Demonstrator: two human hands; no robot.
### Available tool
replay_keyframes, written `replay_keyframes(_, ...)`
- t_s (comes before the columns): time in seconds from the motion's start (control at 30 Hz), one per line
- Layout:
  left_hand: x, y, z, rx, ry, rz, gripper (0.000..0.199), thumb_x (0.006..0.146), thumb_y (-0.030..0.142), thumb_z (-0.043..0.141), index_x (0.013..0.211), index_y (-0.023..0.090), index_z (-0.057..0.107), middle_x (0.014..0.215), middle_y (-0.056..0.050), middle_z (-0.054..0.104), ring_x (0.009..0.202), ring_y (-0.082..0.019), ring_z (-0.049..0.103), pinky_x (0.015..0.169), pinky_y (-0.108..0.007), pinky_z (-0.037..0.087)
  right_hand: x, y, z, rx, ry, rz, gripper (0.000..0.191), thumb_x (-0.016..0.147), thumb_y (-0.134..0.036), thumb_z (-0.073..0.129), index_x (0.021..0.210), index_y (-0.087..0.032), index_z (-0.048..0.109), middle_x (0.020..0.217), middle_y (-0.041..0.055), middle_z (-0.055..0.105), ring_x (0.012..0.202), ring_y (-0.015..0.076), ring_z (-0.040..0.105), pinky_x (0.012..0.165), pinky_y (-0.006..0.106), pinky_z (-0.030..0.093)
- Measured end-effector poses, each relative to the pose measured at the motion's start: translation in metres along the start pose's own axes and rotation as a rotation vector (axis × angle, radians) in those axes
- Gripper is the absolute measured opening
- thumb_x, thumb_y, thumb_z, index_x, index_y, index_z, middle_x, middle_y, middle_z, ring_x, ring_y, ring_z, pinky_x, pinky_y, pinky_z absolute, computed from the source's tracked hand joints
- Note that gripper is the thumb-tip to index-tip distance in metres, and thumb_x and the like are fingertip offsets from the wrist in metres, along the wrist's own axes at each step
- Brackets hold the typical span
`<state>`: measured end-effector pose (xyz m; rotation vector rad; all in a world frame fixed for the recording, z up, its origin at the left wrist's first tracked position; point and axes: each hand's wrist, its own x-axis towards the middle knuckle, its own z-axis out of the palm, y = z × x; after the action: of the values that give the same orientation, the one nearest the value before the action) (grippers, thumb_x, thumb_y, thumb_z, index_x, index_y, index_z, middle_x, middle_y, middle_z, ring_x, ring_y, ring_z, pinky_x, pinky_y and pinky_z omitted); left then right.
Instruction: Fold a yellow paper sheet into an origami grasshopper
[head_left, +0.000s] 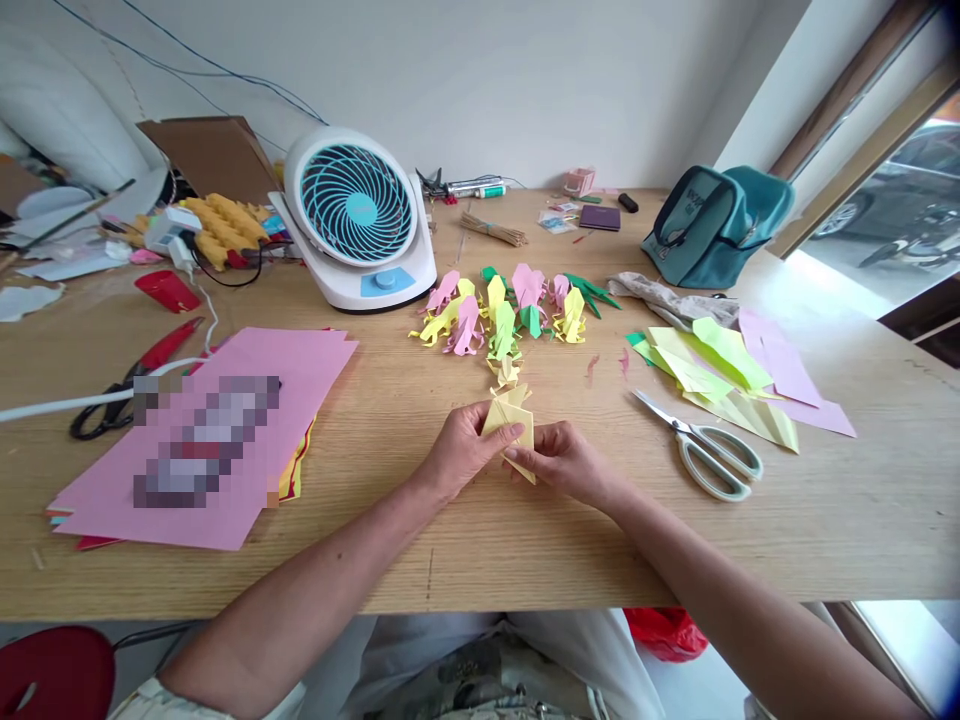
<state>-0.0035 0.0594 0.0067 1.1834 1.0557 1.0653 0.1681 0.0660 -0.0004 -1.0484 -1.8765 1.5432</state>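
Observation:
Between my two hands is a folded piece of pale yellow paper (512,412), held just above the wooden table near its front. My left hand (471,440) pinches it from the left, thumb lying across its face. From the right, my right hand (559,460) grips its lower edge between thumb and fingers. Right behind the paper sits a small cream folded figure (507,372). Farther back stands a cluster of folded paper figures in pink (466,325), yellow (571,315) and green (504,330).
White-handled scissors (712,455) lie to the right, below a pile of paper scraps (705,370). Pink sheets (285,400) are stacked at left beside red-and-black scissors (142,375). A fan (360,215) and a teal bag (716,230) stand at the back.

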Motion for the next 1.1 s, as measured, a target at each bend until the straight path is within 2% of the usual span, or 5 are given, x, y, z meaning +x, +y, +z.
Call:
replay_keyframes(0.23, 0.002, 0.009, -0.006, -0.053, 0.068, 0.01, 0.038, 0.066, 0.047, 0.082, 0.078, 0.014, 0.066, 0.069, 0.002, 0.063, 0.061, -0.01, 0.051, 0.059, -0.022, 0.04, -0.002, -0.002, -0.003, 0.081, -0.044, -0.004, 0.055, 0.079, -0.068, 0.064, 0.075, -0.013, 0.072, 0.066, 0.0043, 0.068, 0.052, 0.0096, 0.047, 0.049, 0.023, 0.035)
replay_keyframes(0.43, 0.003, 0.009, -0.009, -0.076, 0.077, 0.008, 0.039, 0.066, 0.046, 0.083, 0.079, 0.013, 0.066, 0.064, 0.004, 0.058, 0.055, -0.006, 0.042, 0.052, -0.02, 0.031, -0.003, -0.006, 0.0, 0.094, -0.032, 0.05, 0.057, 0.078, -0.068, 0.065, 0.064, -0.014, 0.069, 0.053, 0.0027, 0.063, 0.049, 0.0105, 0.053, 0.05, 0.022, 0.04)
replay_keyframes(0.7, 0.01, 0.012, -0.024, -0.136, 0.148, 0.061, 0.034, 0.066, 0.04, 0.085, 0.079, 0.015, 0.067, 0.065, 0.004, 0.058, 0.055, -0.006, 0.041, 0.05, -0.019, 0.029, -0.016, -0.011, -0.018, 0.06, -0.215, 0.037, 0.05, 0.084, -0.063, 0.062, 0.08, -0.014, 0.072, 0.07, 0.0058, 0.07, 0.059, 0.0125, 0.058, 0.057, 0.025, 0.048)
replay_keyframes(0.9, 0.008, 0.008, -0.019, 0.046, -0.055, 0.042, 0.039, 0.062, 0.04, 0.087, 0.087, 0.014, 0.073, 0.082, -0.001, 0.07, 0.073, -0.014, 0.059, 0.068, -0.023, 0.045, -0.009, -0.016, -0.024, 0.087, 0.183, -0.079, 0.044, 0.083, -0.061, 0.065, 0.082, -0.017, 0.066, 0.076, 0.0031, 0.065, 0.067, 0.0132, 0.054, 0.062, 0.026, 0.044)
replay_keyframes(1.1, 0.005, 0.001, -0.014, 0.192, -0.127, 0.076, 0.036, 0.071, 0.04, 0.081, 0.091, 0.012, 0.072, 0.083, -0.002, 0.068, 0.076, -0.015, 0.059, 0.07, -0.023, 0.045, -0.003, -0.013, -0.015, 0.208, 0.205, -0.023, 0.045, 0.074, -0.061, 0.074, 0.075, -0.018, 0.061, 0.066, -0.0015, 0.056, 0.059, 0.0102, 0.045, 0.056, 0.025, 0.038)
